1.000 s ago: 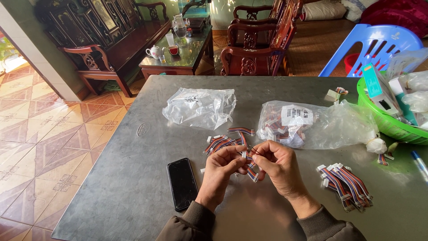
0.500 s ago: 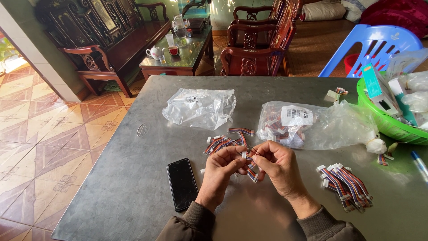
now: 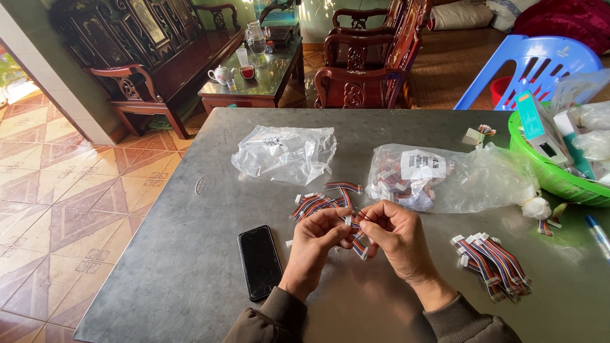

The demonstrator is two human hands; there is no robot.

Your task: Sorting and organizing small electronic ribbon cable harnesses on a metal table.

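**Both hands pinched on one ribbon cable**

Head view: your left hand (image 3: 316,241) and right hand (image 3: 397,238) met above the grey table (image 3: 190,254), fingers closed on a short multicoloured ribbon cable (image 3: 353,222), held high for a close look. Loose cables (image 3: 324,200) lay just beyond, a finished-looking bundle (image 3: 492,263) to your right, a black phone (image 3: 260,260) to your left.

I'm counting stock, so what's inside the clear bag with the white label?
The labelled clear bag holds a heap of small wire connectors with white plugs, bunched at its left end. How many lie underneath is hidden by the crumpled plastic and label.
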